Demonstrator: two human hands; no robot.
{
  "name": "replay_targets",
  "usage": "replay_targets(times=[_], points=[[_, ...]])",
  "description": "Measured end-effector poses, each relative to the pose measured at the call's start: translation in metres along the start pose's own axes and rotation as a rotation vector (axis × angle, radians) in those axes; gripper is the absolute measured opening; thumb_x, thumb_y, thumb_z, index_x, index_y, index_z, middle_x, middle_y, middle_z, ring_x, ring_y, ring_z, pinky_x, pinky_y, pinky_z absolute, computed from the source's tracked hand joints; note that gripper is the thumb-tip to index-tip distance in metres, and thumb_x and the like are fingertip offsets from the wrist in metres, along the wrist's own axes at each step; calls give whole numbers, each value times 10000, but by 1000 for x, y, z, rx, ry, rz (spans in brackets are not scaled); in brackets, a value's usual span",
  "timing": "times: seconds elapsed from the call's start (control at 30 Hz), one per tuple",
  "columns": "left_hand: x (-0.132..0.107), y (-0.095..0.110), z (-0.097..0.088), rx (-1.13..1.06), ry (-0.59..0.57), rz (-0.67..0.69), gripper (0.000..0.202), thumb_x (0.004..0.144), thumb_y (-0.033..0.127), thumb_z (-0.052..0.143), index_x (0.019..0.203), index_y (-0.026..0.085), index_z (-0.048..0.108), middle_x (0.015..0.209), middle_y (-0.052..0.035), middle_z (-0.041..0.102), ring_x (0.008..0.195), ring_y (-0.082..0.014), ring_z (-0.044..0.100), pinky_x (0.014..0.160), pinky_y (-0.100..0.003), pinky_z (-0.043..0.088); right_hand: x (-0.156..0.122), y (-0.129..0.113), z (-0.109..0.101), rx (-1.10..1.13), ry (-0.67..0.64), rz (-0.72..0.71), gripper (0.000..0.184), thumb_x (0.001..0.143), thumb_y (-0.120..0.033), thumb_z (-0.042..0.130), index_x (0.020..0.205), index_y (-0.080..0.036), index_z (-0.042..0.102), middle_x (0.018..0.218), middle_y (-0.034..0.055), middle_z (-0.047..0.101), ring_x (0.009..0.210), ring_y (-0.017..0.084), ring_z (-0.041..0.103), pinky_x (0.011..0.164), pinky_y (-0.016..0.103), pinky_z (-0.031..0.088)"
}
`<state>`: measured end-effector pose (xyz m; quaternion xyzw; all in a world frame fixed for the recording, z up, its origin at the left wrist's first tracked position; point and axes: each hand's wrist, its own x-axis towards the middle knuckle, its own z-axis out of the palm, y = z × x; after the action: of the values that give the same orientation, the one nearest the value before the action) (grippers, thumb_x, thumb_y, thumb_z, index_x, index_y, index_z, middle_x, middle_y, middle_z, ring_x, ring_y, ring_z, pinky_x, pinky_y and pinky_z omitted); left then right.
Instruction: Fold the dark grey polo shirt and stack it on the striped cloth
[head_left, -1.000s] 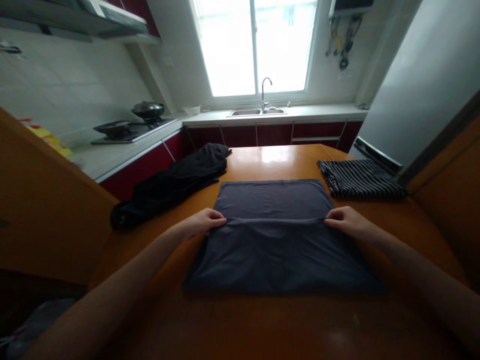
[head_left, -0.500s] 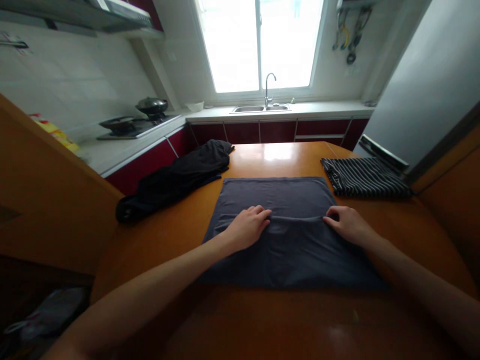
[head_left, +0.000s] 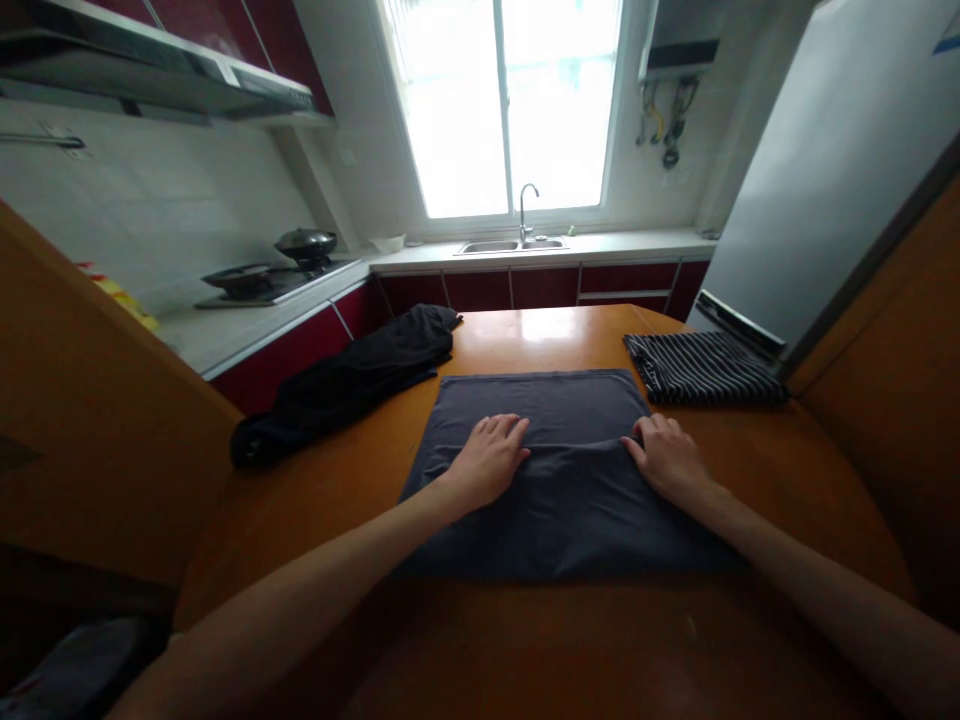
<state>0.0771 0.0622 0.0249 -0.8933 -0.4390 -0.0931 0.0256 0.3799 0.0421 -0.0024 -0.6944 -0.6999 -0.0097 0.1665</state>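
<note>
A dark grey cloth [head_left: 570, 500] lies folded on the orange wooden table [head_left: 525, 640], with a fold edge running across its middle. My left hand [head_left: 489, 458] rests flat on the cloth near that fold, fingers stretched out. My right hand [head_left: 666, 458] lies palm down on the cloth's right side, at the end of the fold, fingers extended. Neither hand holds anything.
A crumpled black garment [head_left: 352, 378] lies at the table's left rear. A folded striped cloth [head_left: 701, 367] sits at the right rear. A grey fridge [head_left: 825, 180] stands to the right. Beyond are a counter with a sink [head_left: 510, 245] and a stove with pans [head_left: 277, 270].
My left hand let go of the fold's left end and moved right onto the middle of the cloth, lying flat. My right hand went from pinching the fold to lying flat.
</note>
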Motion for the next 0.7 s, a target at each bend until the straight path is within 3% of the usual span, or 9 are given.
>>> replay_targets(times=[0.07, 0.13, 0.2, 0.3, 0.47, 0.7], points=[[-3, 19, 8, -30, 17, 131, 513, 1052, 376, 334, 1510, 146, 367, 1558, -152, 406, 1452, -278, 340, 1177, -452, 248, -9, -24, 1, -23, 77, -123, 405, 969, -353, 429, 1265, -148, 615, 1318, 192, 607, 1246, 339, 525, 1002, 455, 436], [-6, 34, 20, -63, -13, 182, 562, 1057, 407, 290, 1554, 145, 289, 1605, -141, 333, 1504, -262, 245, 1205, -459, 196, -18, -51, 6, 35, 63, -288, 503, 981, -311, 364, 1437, -142, 492, 1508, 161, 468, 1413, 316, 380, 1136, 468, 331], [-10, 42, 32, -83, -40, 163, 586, 1053, 407, 279, 1571, 136, 252, 1615, -146, 307, 1515, -255, 219, 1215, -464, 182, -27, -73, 16, 102, -21, -417, 568, 986, -291, 316, 1533, -148, 372, 1597, 123, 357, 1484, 282, 280, 1194, 473, 255], [-18, 36, 40, -99, -28, 68, 613, 1046, 419, 273, 1579, 118, 234, 1621, -149, 284, 1518, -243, 210, 1228, -444, 173, -32, -82, 32, 133, -130, -438, 613, 1008, -394, 286, 1572, -154, 300, 1616, 117, 309, 1503, 276, 246, 1207, 509, 225], [-46, -8, 32, -74, -70, -121, 686, 1035, 516, 267, 1577, 96, 243, 1632, -146, 249, 1520, -254, 198, 1236, -439, 147, -22, -40, 37, 67, -176, -292, 720, 999, -590, 260, 1554, -138, 341, 1611, 137, 305, 1502, 259, 249, 1222, 487, 188], [-80, -72, 25, -83, -85, -341, 653, 1026, 503, 263, 1543, 111, 335, 1617, -163, 291, 1507, -293, 237, 1203, -520, 187, -13, 29, 31, 30, -161, -90, 682, 1001, -519, 270, 1533, -102, 365, 1619, 146, 287, 1509, 292, 224, 1205, 575, 163]])
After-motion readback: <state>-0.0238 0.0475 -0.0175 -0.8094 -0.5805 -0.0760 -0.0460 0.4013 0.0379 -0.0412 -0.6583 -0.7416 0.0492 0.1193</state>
